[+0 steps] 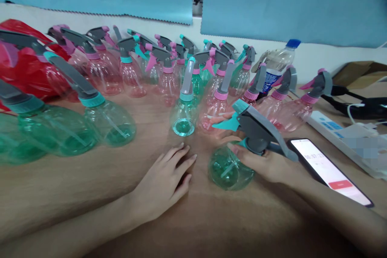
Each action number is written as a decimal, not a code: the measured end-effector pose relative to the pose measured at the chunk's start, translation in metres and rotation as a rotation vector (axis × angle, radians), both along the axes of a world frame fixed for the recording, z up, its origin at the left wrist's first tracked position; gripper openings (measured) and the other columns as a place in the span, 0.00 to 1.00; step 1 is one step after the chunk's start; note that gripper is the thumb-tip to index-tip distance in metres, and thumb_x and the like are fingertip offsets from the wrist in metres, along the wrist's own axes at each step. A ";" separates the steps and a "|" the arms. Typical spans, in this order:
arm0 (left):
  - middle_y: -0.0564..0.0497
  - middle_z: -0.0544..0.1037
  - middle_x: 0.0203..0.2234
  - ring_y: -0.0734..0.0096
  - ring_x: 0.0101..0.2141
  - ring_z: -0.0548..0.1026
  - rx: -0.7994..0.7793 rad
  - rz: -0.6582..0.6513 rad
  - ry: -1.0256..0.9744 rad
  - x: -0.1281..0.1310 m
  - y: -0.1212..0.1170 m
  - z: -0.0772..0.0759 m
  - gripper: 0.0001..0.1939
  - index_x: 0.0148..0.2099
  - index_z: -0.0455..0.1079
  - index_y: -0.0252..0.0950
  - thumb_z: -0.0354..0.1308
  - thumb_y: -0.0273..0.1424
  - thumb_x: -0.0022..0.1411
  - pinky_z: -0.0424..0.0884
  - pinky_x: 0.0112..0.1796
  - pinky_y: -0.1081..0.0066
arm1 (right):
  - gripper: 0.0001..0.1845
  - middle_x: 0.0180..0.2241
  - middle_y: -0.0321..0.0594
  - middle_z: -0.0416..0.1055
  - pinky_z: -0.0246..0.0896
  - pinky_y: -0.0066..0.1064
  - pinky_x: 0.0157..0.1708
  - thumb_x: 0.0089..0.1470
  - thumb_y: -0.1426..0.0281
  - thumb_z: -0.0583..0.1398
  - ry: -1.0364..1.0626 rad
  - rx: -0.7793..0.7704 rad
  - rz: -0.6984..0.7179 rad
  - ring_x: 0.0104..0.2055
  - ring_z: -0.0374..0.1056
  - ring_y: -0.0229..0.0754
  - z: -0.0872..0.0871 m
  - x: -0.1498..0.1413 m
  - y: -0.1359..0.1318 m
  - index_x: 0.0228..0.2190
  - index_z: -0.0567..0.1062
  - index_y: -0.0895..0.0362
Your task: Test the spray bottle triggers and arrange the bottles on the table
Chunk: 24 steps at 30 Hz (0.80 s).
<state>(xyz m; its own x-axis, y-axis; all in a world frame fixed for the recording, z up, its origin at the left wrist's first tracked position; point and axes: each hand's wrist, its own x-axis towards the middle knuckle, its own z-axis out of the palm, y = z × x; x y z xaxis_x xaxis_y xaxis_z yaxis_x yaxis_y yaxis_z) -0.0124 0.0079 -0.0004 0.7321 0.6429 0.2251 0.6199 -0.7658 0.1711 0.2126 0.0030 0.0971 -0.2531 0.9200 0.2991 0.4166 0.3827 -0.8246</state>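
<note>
My right hand (256,161) is wrapped round the neck of a green spray bottle (228,171) with a grey head and turquoise trigger. This bottle is tilted, its base toward the lower left. My left hand (169,177) lies palm down on the wooden table (145,234), fingers outstretched and nothing in them. Just beyond its fingertips stands another green spray bottle (184,117) with a turquoise collar. Behind my right fingers are pink spray bottles (211,109), partly hidden.
Several more green bottles (111,125) stand at the left, and pink ones (102,72) crowd the back. A red plastic bag (24,70) lies far left. To the right are a lit phone (329,171), a white power strip (341,141) and a blue-capped water bottle (279,58).
</note>
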 end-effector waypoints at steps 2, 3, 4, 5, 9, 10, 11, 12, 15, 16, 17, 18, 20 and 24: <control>0.43 0.64 0.58 0.56 0.58 0.59 -0.002 -0.001 0.005 0.000 0.000 0.000 0.20 0.60 0.62 0.36 0.47 0.30 0.68 0.60 0.55 0.54 | 0.19 0.32 0.38 0.76 0.74 0.41 0.37 0.45 0.73 0.54 -0.006 -0.001 -0.005 0.36 0.75 0.47 0.001 0.000 0.000 0.40 0.73 0.49; 0.43 0.64 0.58 0.56 0.58 0.59 -0.002 -0.002 0.006 0.001 0.000 0.000 0.20 0.60 0.62 0.36 0.47 0.31 0.68 0.61 0.54 0.54 | 0.18 0.31 0.38 0.76 0.74 0.42 0.37 0.45 0.73 0.54 -0.009 -0.002 -0.013 0.34 0.75 0.47 0.001 -0.001 0.000 0.40 0.73 0.49; 0.43 0.64 0.58 0.55 0.58 0.59 -0.002 -0.001 0.006 0.001 0.001 0.000 0.20 0.60 0.62 0.36 0.47 0.31 0.68 0.61 0.54 0.54 | 0.18 0.31 0.38 0.75 0.74 0.42 0.38 0.45 0.73 0.54 -0.013 -0.004 -0.020 0.33 0.75 0.46 0.001 0.000 0.000 0.40 0.73 0.50; 0.43 0.64 0.58 0.55 0.58 0.59 -0.002 -0.001 0.005 0.001 0.001 0.000 0.20 0.60 0.62 0.36 0.47 0.31 0.68 0.61 0.54 0.54 | 0.18 0.30 0.38 0.75 0.74 0.43 0.38 0.45 0.72 0.54 -0.015 -0.005 -0.030 0.32 0.75 0.46 0.000 0.000 0.000 0.39 0.73 0.49; 0.43 0.64 0.58 0.55 0.58 0.59 -0.002 -0.004 -0.004 0.001 0.001 0.001 0.20 0.60 0.62 0.36 0.47 0.31 0.68 0.61 0.54 0.54 | 0.18 0.29 0.37 0.75 0.74 0.40 0.36 0.46 0.73 0.54 -0.008 -0.005 -0.021 0.30 0.74 0.44 -0.002 0.000 0.000 0.40 0.73 0.49; 0.43 0.64 0.58 0.55 0.58 0.59 -0.002 -0.006 -0.004 0.001 0.001 0.001 0.20 0.60 0.62 0.35 0.47 0.30 0.68 0.61 0.54 0.54 | 0.18 0.29 0.36 0.75 0.74 0.39 0.36 0.46 0.73 0.54 -0.006 -0.005 -0.019 0.29 0.74 0.44 -0.002 0.000 -0.001 0.40 0.73 0.49; 0.43 0.64 0.58 0.55 0.59 0.59 -0.002 -0.007 -0.002 0.001 0.001 0.001 0.20 0.60 0.62 0.35 0.47 0.30 0.68 0.61 0.54 0.54 | 0.19 0.28 0.36 0.75 0.74 0.39 0.36 0.46 0.74 0.54 -0.003 -0.003 -0.020 0.29 0.74 0.44 -0.002 0.000 -0.001 0.40 0.73 0.49; 0.43 0.63 0.58 0.55 0.59 0.58 -0.003 -0.008 0.002 0.001 0.001 0.001 0.20 0.60 0.62 0.35 0.47 0.30 0.68 0.61 0.54 0.54 | 0.19 0.28 0.36 0.75 0.74 0.39 0.36 0.45 0.74 0.54 -0.003 -0.005 -0.022 0.29 0.74 0.44 -0.002 0.000 -0.001 0.40 0.73 0.49; 0.43 0.63 0.58 0.55 0.59 0.58 0.000 -0.007 0.007 0.001 0.001 0.000 0.20 0.60 0.62 0.35 0.48 0.30 0.68 0.60 0.55 0.54 | 0.19 0.28 0.36 0.76 0.74 0.38 0.37 0.45 0.74 0.54 0.003 -0.013 -0.024 0.31 0.75 0.44 -0.002 0.001 -0.001 0.40 0.73 0.49; 0.43 0.63 0.58 0.55 0.58 0.58 0.001 -0.007 0.006 0.001 0.001 0.000 0.20 0.60 0.62 0.35 0.48 0.30 0.68 0.60 0.55 0.54 | 0.19 0.28 0.35 0.76 0.74 0.38 0.37 0.45 0.74 0.54 0.011 -0.022 -0.015 0.32 0.75 0.44 -0.002 0.002 -0.001 0.39 0.73 0.49; 0.43 0.63 0.58 0.55 0.58 0.59 0.003 -0.007 0.005 0.001 0.001 0.000 0.20 0.60 0.62 0.35 0.48 0.30 0.68 0.60 0.55 0.55 | 0.18 0.28 0.35 0.76 0.74 0.38 0.37 0.44 0.75 0.54 0.020 -0.033 -0.004 0.33 0.75 0.44 -0.002 0.002 0.000 0.39 0.73 0.49; 0.43 0.63 0.58 0.55 0.58 0.59 0.004 -0.008 0.005 0.001 0.001 0.000 0.20 0.60 0.62 0.35 0.48 0.30 0.68 0.60 0.55 0.55 | 0.18 0.28 0.35 0.76 0.74 0.38 0.38 0.43 0.75 0.55 0.030 -0.043 0.003 0.34 0.75 0.45 -0.002 0.002 0.000 0.37 0.74 0.49; 0.42 0.63 0.58 0.56 0.58 0.59 0.003 -0.009 0.012 0.002 0.001 0.000 0.20 0.60 0.62 0.34 0.48 0.30 0.68 0.60 0.54 0.55 | 0.16 0.29 0.35 0.76 0.74 0.39 0.39 0.43 0.75 0.55 0.046 -0.056 0.005 0.36 0.75 0.46 -0.003 0.003 0.001 0.35 0.74 0.49; 0.42 0.63 0.59 0.55 0.58 0.58 0.010 -0.006 0.030 0.001 0.001 0.000 0.20 0.60 0.62 0.34 0.48 0.30 0.67 0.60 0.55 0.55 | 0.19 0.39 0.36 0.75 0.74 0.36 0.40 0.42 0.78 0.54 0.097 -0.045 0.050 0.40 0.75 0.45 -0.010 0.007 0.001 0.36 0.72 0.49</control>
